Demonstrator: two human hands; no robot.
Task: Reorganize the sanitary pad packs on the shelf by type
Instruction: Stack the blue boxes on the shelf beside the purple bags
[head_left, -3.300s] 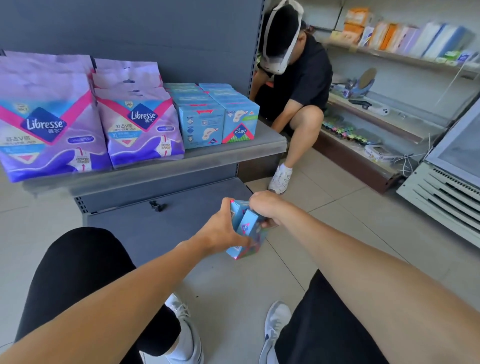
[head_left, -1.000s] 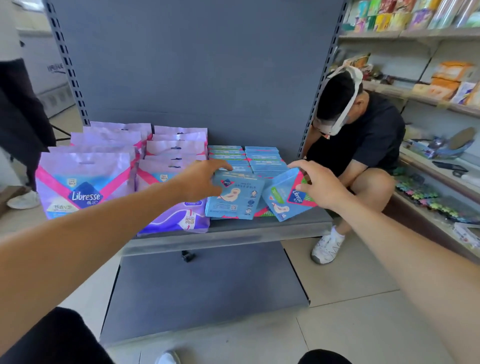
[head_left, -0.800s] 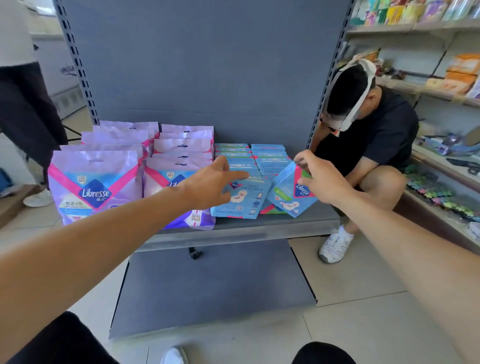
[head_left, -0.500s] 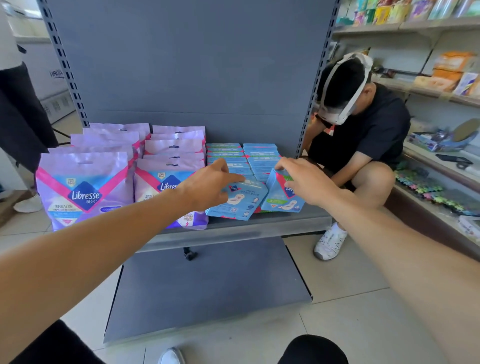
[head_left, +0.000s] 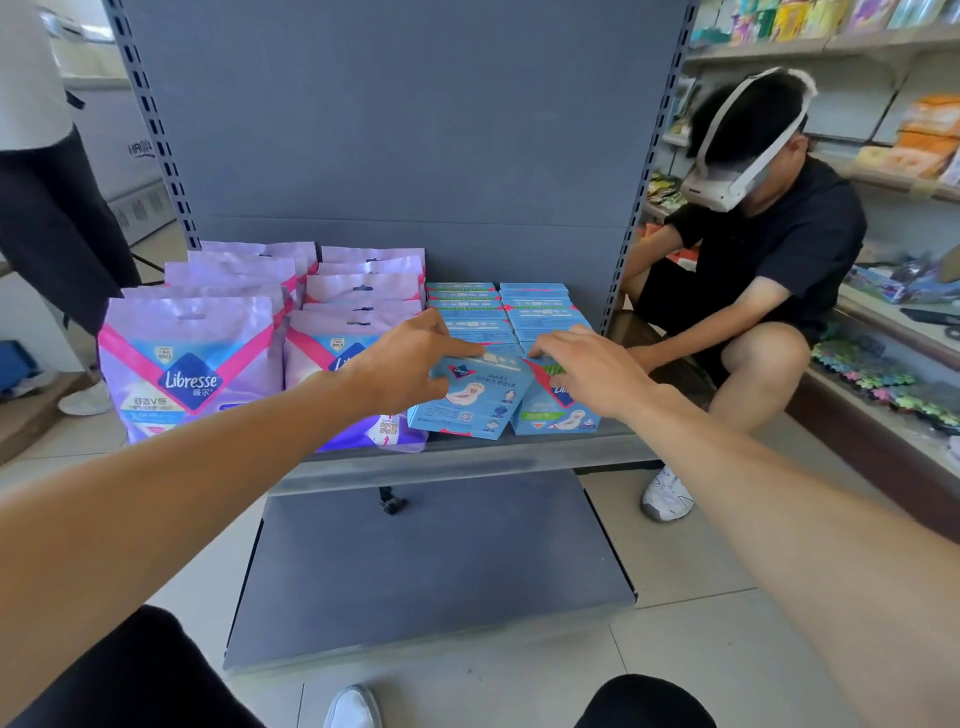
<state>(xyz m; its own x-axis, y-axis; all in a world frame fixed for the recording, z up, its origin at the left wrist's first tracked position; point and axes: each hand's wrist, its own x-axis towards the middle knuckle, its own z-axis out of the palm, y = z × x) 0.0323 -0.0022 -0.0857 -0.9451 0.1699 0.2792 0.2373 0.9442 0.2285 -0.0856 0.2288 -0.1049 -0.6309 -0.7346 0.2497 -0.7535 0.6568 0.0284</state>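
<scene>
**On the grey shelf: two blue boxes going in at the front**

On the grey shelf (head_left: 467, 457), far left of the blue boxes, sit the purple Libresse bags (head_left: 189, 364), two rows deep. Right of them are the blue box rows (head_left: 498, 312), stacked back to the panel. The left hand (head_left: 400, 364) pinches the top edge of the left front blue box (head_left: 470, 400), thumb in front and fingers over the back; the box is tilted, top leaning right. Just right of it, touching, the right front blue box (head_left: 553, 410) stands nearly upright under the right hand (head_left: 587, 369), whose fingers curl over its top. Each hand is right on its own box, so I'd guess the next bit is just straightening the left one to square it up with the row. Further right, another person (head_left: 769, 249) crouches.
</scene>
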